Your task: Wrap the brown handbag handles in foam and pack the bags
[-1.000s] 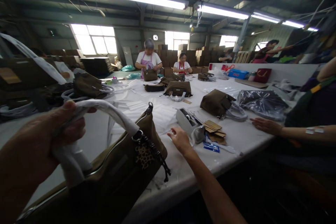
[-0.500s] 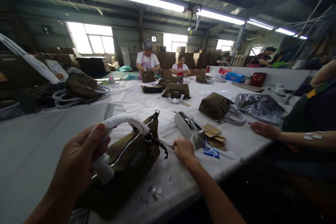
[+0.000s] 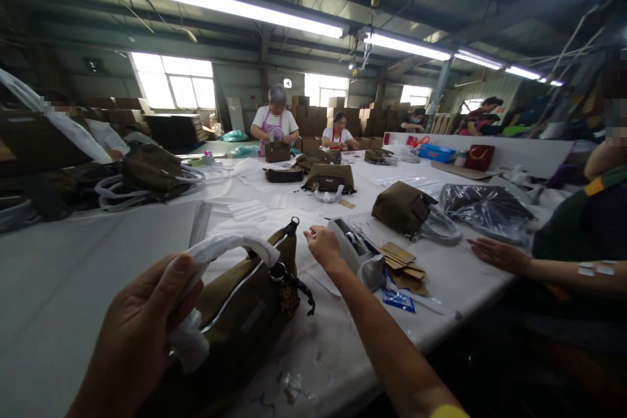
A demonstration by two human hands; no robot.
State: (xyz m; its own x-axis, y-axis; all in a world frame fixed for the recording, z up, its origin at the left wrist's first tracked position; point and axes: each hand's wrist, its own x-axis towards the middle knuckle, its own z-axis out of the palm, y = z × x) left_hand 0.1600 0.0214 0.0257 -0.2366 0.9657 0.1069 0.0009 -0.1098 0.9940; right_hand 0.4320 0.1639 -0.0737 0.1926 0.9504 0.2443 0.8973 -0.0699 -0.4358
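Observation:
My left hand (image 3: 142, 320) is closed round the white-wrapped handle (image 3: 235, 245) of an olive-brown handbag (image 3: 245, 313), holding the handle raised. The bag stands tilted on the table, its silver zipper along the top. A ring with a dark cord and a leopard-print charm (image 3: 289, 297) hangs at its right end. My right hand (image 3: 324, 247) is in the air between the bag's far tip and a grey tape dispenser (image 3: 360, 255). Its fingers are curled together; whatever they may pinch is too small to make out.
Brown card tags (image 3: 401, 261) and a blue packet (image 3: 399, 299) lie right of the dispenser. Several more olive bags, one bag (image 3: 401, 209) nearest, sit across the white table. A co-worker's hand (image 3: 499, 255) rests at the right edge. White wrapping sheets (image 3: 249, 209) lie beyond my bag.
My right hand has moved forward and slightly left, from in front of the tape dispenser to beside its far left side. My left hand still holds the handle, and the view has shifted slightly.

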